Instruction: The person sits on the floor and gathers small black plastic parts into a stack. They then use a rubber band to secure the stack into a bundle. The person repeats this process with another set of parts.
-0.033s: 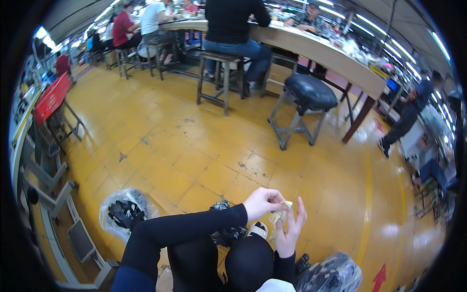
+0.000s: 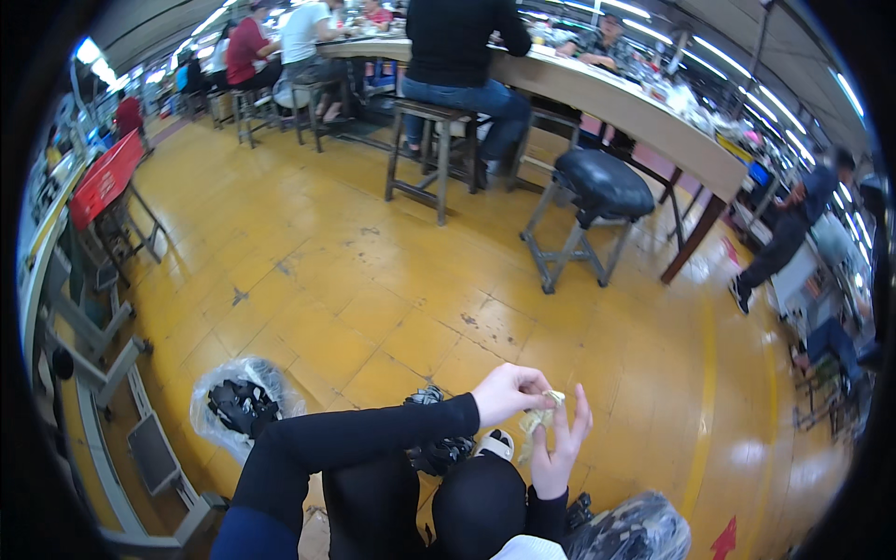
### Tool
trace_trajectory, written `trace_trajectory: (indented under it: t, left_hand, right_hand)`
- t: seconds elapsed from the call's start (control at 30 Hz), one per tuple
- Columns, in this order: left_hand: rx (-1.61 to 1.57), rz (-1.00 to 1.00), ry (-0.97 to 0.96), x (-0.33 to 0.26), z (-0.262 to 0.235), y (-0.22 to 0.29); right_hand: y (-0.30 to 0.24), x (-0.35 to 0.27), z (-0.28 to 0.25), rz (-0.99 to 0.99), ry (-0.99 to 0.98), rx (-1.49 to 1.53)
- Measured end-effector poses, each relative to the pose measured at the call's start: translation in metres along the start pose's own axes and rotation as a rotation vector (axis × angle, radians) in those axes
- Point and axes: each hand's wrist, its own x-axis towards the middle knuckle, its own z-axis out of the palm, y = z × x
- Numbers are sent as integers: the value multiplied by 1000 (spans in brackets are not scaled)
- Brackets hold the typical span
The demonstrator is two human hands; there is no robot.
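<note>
My left hand reaches across from the left, its thumb and fingers pinched on a crumpled, thin pale-yellow strip. I cannot make out the strip's exact kind. My right hand is raised beside it, with fingers stretched upward and apart. The strip lies against the thumb side of that hand, near the index finger, and its lower end hangs down. Both hands are above my knees, close together.
A clear plastic bag of black scraps stands on the floor at left. Another filled bag is at lower right. Black pieces lie between my feet. Ahead are a padded stool and a long table with seated people.
The whole view has shifted slightly, with the room lying a little farther right. The hands stay close together around the strip, and the left hand keeps its pinch.
</note>
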Motion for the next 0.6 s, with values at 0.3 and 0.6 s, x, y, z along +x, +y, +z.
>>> trace_trajectory:
  t: [0.3, 0.6]
  left_hand:
    - [555, 266, 61, -6, 11, 12]
    - [603, 356, -7, -11, 13, 13]
  right_hand:
    - [21, -1, -19, -118, 168, -40]
    - [6, 23, -29, 78, 3, 369]
